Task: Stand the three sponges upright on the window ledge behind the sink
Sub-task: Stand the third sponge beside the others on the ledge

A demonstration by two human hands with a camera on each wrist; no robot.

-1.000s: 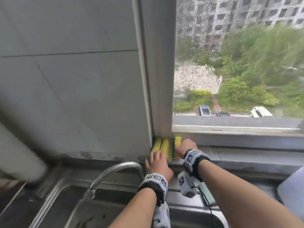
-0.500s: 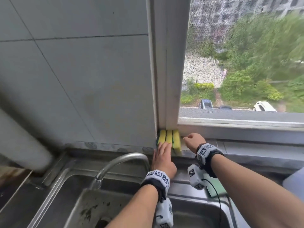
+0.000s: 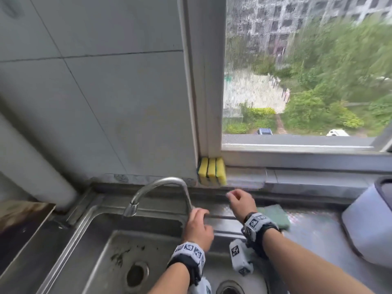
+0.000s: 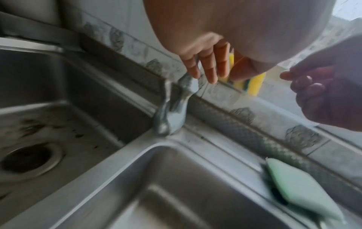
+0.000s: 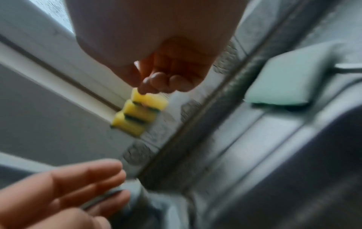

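Three yellow sponges (image 3: 211,171) with green scrub layers stand upright side by side on the window ledge (image 3: 301,179), tucked into the corner by the window frame. Neither hand touches them. My left hand (image 3: 199,221) hovers over the sink rim beside the faucet base, its fingers (image 4: 208,68) relaxed and straight, holding nothing. My right hand (image 3: 237,200) hangs just below and right of the sponges, with loosely curled fingers (image 5: 162,83) and nothing in it. The right wrist view shows the sponges (image 5: 137,115) in a blurred row, a gap between them and my fingertips.
A curved steel faucet (image 3: 159,184) arches over the double sink (image 3: 99,247). A pale green scouring pad (image 3: 276,215) lies on the sink's back rim under my right wrist. A white container (image 3: 369,228) stands at the right, a white pipe (image 3: 36,166) at the left.
Both hands have let go of the sponges and pulled back toward the sink. The three sponges stay upright in the corner. The head view has tilted down.
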